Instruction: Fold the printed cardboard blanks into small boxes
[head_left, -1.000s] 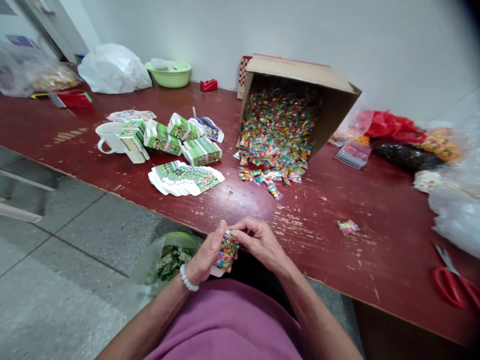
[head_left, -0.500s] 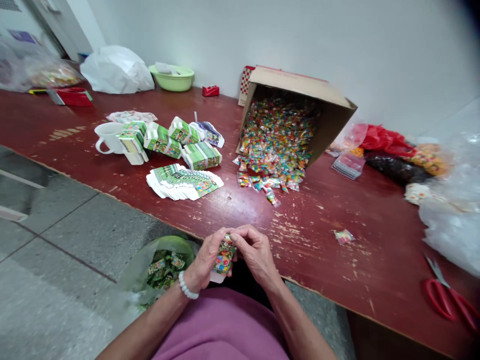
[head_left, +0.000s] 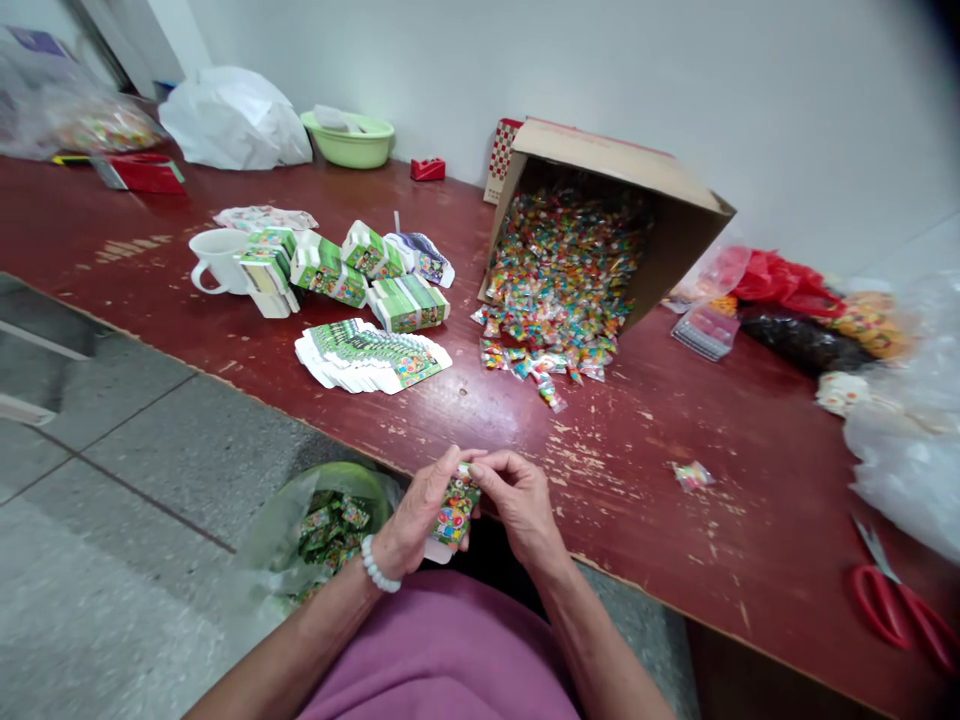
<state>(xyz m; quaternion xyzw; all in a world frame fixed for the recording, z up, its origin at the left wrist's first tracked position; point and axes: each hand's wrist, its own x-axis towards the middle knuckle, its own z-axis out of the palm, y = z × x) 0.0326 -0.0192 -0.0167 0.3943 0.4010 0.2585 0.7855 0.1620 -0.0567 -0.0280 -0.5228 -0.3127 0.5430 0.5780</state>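
- The person's left hand (head_left: pixel 422 505) is wrapped around a small printed carton (head_left: pixel 456 508), held at the table's near edge.
- The right hand (head_left: pixel 521 500) pinches that carton's top end between thumb and finger.
- Fanned flat cartons (head_left: pixel 373 357) lie on the red table (head_left: pixel 600 480), beyond the hands.
- A cardboard box (head_left: pixel 607 170) on its side spills wrapped candies (head_left: pixel 562 270).

The 2 bare forearms slant in from the lower corners, converging until the hands nearly meet ahead of the torso. The bare left hand (head_left: pixel 412 520), a white round-beaded bracelet (head_left: pixel 379 566) circling its wrist, is cupped, thumb extended forward. The bare right hand (head_left: pixel 525 505) bends inward, thumb and index finger drawn together.
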